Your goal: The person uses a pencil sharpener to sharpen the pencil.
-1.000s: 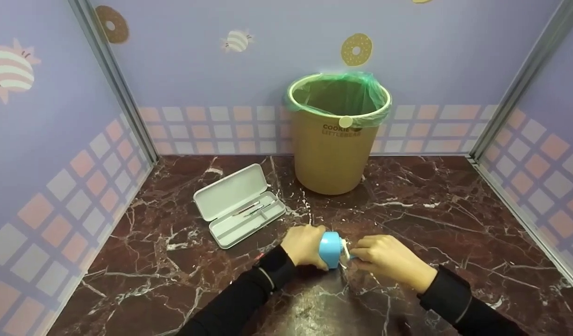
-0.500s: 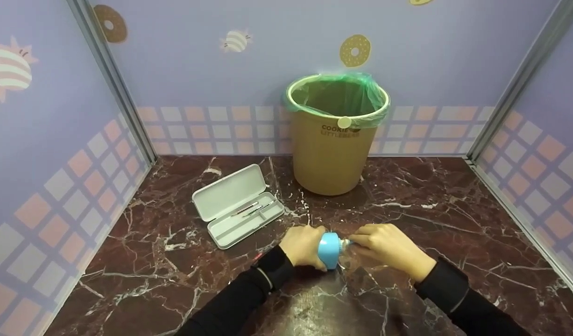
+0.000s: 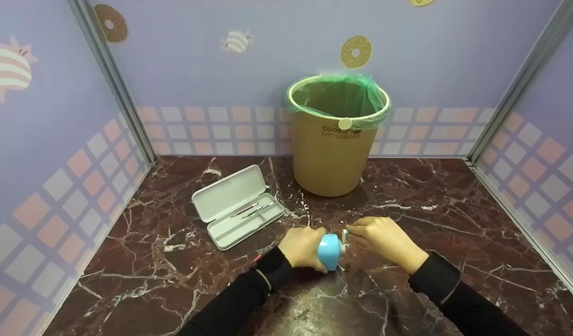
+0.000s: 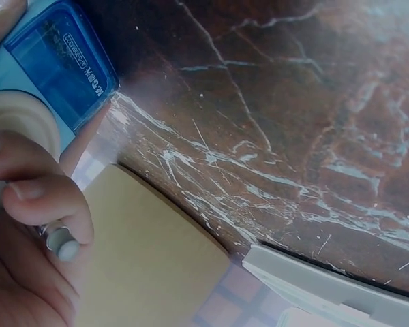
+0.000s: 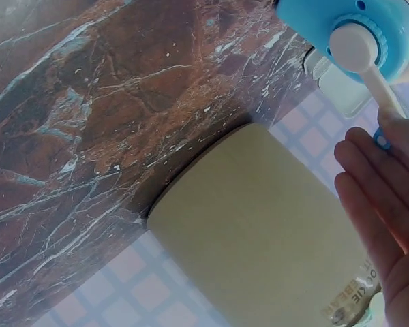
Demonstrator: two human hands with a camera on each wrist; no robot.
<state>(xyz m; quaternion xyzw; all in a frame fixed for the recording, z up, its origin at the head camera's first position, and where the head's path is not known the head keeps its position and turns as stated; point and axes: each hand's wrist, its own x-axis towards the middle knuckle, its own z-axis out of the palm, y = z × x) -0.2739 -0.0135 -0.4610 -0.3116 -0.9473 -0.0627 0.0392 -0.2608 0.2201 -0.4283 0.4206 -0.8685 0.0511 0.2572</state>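
A light-blue crank pencil sharpener (image 3: 329, 252) lies on its side, low over the marble-patterned tabletop. My left hand (image 3: 301, 247) grips its body from the left. In the left wrist view its clear blue shavings drawer (image 4: 65, 58) shows dark bits inside, and a pencil-like stick's end (image 4: 63, 245) pokes out between my curled fingers. My right hand (image 3: 384, 240) pinches the small blue knob (image 5: 382, 139) of the white crank handle (image 5: 380, 92) between thumb and finger; the other fingers stay fairly straight. The crank arm now points up and away from me in the head view.
An opened white pencil case (image 3: 244, 224) with two pencils (image 3: 246, 210) inside lies left of the hands. Behind stands a tan bin (image 3: 330, 163) lined with a green bag (image 3: 372, 91). Patterned wall panels (image 3: 197, 84) enclose the tabletop (image 3: 165, 289) at back and sides.
My right hand has turned the crank, moving slightly up and away in the head view. The left hand and the pencil sharpener have stayed nearly in place.
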